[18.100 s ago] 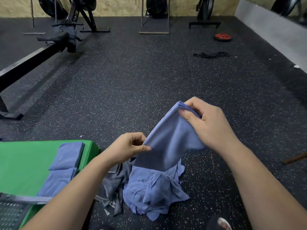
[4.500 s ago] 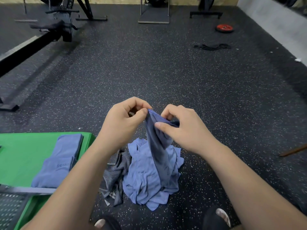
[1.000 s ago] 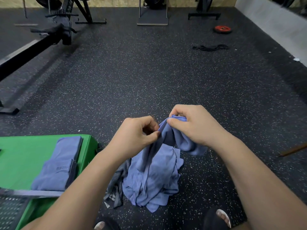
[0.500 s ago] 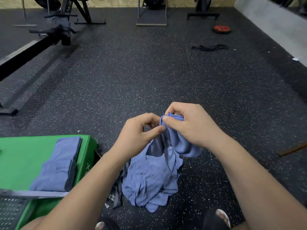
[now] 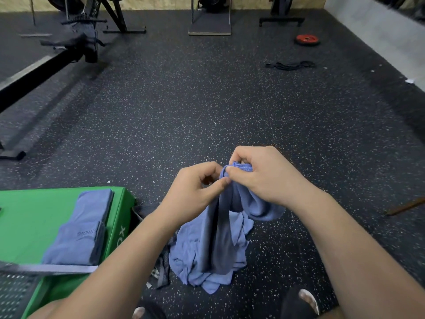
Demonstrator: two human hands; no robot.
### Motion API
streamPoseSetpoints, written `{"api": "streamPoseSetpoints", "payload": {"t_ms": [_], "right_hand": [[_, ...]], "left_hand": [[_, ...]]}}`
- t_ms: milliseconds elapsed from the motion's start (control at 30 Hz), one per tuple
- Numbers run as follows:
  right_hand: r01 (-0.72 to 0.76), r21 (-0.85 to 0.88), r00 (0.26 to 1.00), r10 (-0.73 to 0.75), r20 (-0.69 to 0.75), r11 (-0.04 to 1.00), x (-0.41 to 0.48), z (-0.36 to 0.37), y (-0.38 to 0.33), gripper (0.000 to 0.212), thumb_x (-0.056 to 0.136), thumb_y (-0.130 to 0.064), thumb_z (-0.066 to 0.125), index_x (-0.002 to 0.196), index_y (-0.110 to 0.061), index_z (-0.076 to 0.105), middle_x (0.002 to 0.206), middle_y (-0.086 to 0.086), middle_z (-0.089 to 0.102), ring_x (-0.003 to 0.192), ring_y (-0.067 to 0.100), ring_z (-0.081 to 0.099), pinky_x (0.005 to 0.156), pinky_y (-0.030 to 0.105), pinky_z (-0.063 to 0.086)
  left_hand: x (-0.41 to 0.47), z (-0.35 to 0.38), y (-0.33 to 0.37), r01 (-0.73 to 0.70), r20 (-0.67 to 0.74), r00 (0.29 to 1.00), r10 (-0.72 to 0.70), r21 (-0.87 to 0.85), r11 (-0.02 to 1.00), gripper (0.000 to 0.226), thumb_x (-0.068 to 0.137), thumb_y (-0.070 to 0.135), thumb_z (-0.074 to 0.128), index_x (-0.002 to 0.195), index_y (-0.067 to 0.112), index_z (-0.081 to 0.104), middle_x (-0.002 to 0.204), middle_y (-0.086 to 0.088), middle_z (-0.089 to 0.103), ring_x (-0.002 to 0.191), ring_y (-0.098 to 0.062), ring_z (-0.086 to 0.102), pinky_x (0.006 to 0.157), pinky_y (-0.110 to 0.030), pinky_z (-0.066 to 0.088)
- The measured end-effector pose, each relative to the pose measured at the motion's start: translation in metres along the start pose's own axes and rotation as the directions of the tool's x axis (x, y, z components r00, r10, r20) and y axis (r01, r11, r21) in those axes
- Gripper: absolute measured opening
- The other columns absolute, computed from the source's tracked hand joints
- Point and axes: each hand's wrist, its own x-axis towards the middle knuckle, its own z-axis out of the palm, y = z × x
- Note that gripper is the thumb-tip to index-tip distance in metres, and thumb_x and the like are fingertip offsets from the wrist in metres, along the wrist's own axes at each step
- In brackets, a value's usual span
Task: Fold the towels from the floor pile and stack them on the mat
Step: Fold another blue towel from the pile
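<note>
A blue towel point(image 5: 226, 217) hangs from both my hands above the floor pile point(image 5: 207, 270) of crumpled blue towels, with grey striped cloth point(image 5: 162, 270) at the pile's left. My left hand point(image 5: 193, 192) pinches the towel's top edge between thumb and fingers. My right hand point(image 5: 266, 176) grips the bunched top edge right beside it, and a loop of towel sags under the right wrist. The green mat point(image 5: 27, 217) lies at the lower left and carries a stack of folded blue towels point(image 5: 80, 233).
A rowing machine point(image 5: 46, 63) stretches across the far left floor. A red weight plate point(image 5: 307, 39) and a black band point(image 5: 291, 65) lie at the far right. A grey wall point(image 5: 379, 38) runs along the right. My feet in black slippers point(image 5: 301, 302) are at the bottom edge.
My two hands have stayed close together on the towel's top edge, shifting slightly right. The towel's hanging part has bunched narrower and sags more under my right wrist.
</note>
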Motion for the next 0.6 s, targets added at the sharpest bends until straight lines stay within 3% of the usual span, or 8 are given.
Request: {"api": "streamPoseSetpoints", "payload": {"t_ms": [133, 233, 333, 433, 600], "right_hand": [[-0.006, -0.060, 1.000, 0.008, 0.023, 0.998, -0.002, 0.000, 0.002, 0.017, 0.087, -0.039, 0.068, 0.078, -0.025, 0.063, 0.065, -0.004, 0.065, 0.065, 0.015, 0.060, 0.062, 0.040, 0.051], [0.002, -0.054, 1.000, -0.002, 0.000, 0.999, -0.003, -0.001, 0.000, 0.016, 0.084, -0.041, 0.064, 0.078, -0.026, 0.062, 0.065, -0.007, 0.063, 0.061, 0.011, 0.057, 0.060, 0.038, 0.050], [0.028, -0.044, 0.995, -0.032, -0.097, 0.999, -0.003, -0.011, 0.000, 0.014, 0.091, -0.030, 0.068, 0.079, -0.025, 0.063, 0.065, -0.006, 0.062, 0.059, 0.011, 0.054, 0.061, 0.039, 0.049], [0.042, -0.007, 0.973, -0.042, -0.227, 0.999, -0.004, -0.025, 0.005, 0.015, 0.094, -0.023, 0.069, 0.081, -0.020, 0.064, 0.065, -0.002, 0.063, 0.062, 0.017, 0.057, 0.061, 0.040, 0.049], [-0.002, -0.033, 0.908, -0.012, -0.418, 0.999, -0.003, -0.041, 0.020, 0.013, 0.095, -0.022, 0.070, 0.083, -0.019, 0.065, 0.067, 0.001, 0.065, 0.066, 0.019, 0.060, 0.067, 0.040, 0.049]], "left_hand": [[0.002, -0.001, -0.003, -0.028, -0.002, 1.000, 0.029, 0.206, 0.978, 0.024, 0.095, 0.030, 0.063, 0.073, 0.033, 0.056, 0.069, 0.013, 0.057, 0.067, -0.004, 0.053, 0.065, -0.033, 0.045], [0.003, -0.005, -0.007, 0.048, 0.055, 0.996, -0.067, 0.304, 0.951, 0.026, 0.087, 0.036, 0.059, 0.068, 0.020, 0.054, 0.068, 0.004, 0.055, 0.066, -0.013, 0.051, 0.064, -0.037, 0.046], [0.003, -0.011, -0.014, 0.126, 0.082, 0.983, -0.162, 0.336, 0.933, 0.026, 0.082, 0.035, 0.057, 0.068, 0.013, 0.054, 0.065, -0.005, 0.051, 0.060, -0.012, 0.041, 0.060, -0.038, 0.042], [0.006, -0.026, -0.021, 0.193, 0.052, 0.972, -0.228, 0.372, 0.908, 0.023, 0.085, 0.034, 0.055, 0.075, 0.015, 0.064, 0.062, -0.003, 0.060, 0.054, -0.012, 0.044, 0.055, -0.037, 0.044], [0.012, -0.055, -0.028, 0.203, -0.094, 0.979, -0.180, 0.467, 0.861, 0.030, 0.085, 0.036, 0.047, 0.066, 0.014, 0.042, 0.056, -0.003, 0.046, 0.057, -0.019, 0.042, 0.058, -0.035, 0.038]]}}
